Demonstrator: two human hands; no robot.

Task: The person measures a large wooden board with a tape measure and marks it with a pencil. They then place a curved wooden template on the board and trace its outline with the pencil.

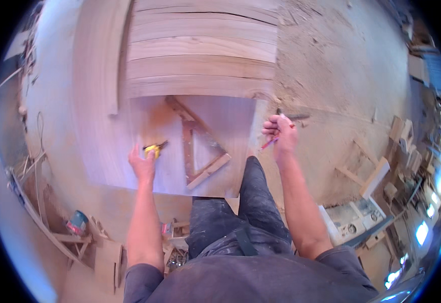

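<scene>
My left hand (142,162) is closed around a small yellow and black tape measure (153,150), above the left part of a smooth wooden board (235,131). Just off the board's right edge, my right hand (282,134) has its fingers curled around a thin red pencil (268,144) that points down to the left. On the board, between the hands, lies a wooden triangular set square (187,144) with an open middle. A dark slim object (298,117) shows just beyond my right hand; I cannot make out its kind or whether I touch it.
Several planks (200,48) lie side by side beyond the board, with long boards (99,55) at their left. Wood offcuts (374,177) and a pale box-like unit (351,222) stand on the right. A teal container (77,222) sits at lower left.
</scene>
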